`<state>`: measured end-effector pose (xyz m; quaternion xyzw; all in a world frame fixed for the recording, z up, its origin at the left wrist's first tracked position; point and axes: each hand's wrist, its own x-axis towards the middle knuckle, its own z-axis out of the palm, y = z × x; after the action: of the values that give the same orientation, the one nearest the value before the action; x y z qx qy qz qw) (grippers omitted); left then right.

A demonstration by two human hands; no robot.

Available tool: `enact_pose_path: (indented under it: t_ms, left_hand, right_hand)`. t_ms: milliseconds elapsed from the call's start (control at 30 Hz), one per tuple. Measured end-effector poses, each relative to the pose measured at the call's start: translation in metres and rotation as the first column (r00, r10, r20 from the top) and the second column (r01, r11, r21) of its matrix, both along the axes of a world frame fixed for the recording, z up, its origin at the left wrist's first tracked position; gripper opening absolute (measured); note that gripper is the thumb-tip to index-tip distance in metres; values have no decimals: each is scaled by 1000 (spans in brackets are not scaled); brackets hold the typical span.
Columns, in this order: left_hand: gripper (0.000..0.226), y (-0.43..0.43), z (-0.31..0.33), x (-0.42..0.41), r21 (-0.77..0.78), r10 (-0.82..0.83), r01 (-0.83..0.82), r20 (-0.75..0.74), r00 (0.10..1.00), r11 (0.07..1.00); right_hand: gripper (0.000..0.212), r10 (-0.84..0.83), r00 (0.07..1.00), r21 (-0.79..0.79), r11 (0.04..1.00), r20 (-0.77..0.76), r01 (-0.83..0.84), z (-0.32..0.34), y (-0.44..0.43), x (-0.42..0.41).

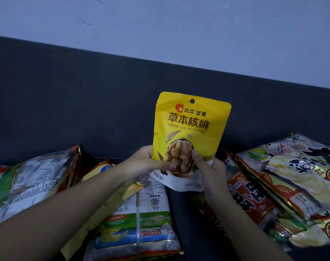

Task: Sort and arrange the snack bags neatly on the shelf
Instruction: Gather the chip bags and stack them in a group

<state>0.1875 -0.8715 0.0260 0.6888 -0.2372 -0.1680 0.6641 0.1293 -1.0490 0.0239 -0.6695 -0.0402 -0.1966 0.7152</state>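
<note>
Now left hand (148, 162) and right hand (212, 171) pinch bottom of yellow walnut bag (191, 125), mid frame, upright so front shows, maybe to pick its spot

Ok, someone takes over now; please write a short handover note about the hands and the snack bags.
Left hand grips the yellow walnut pouch at its lower left; right hand grips its lower right. Pouch is upright, not yet placed. Other bags lie untidy and overlapping: printed-back bag at left, white-backed bag in the middle, red bag at right. Left to do: place the pouch, tidy the rest.
</note>
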Motion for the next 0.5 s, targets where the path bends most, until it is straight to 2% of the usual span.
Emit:
enact_pose_path:
  t_ms: [67, 133, 300, 400, 500]
  left_hand:
    - [35, 8, 2, -4, -6, 46, -46, -6, 999, 999]
    - [18, 19, 8, -11, -35, 116, -117, -41, 992, 993]
    - [39, 62, 9, -22, -44, 300, -300, -9, 954, 953]
    - [38, 93, 10, -34, -44, 464, -465, -14, 885, 884]
    - [41, 119, 9, -49, -48, 571, -571, -16, 821, 820]
  right_hand:
    - [13, 22, 1000, 15, 1000, -9, -22, 0, 7, 4]
    - [10, 63, 998, 31, 998, -22, -62, 0, 17, 8]
    - [21, 206, 977, 42, 978, -56, -204, 0, 53, 20]
    - [11, 329, 939, 22, 944, -104, -328, -6, 80, 25]
    - [15, 416, 899, 5, 908, -138, -420, -22, 106, 24]
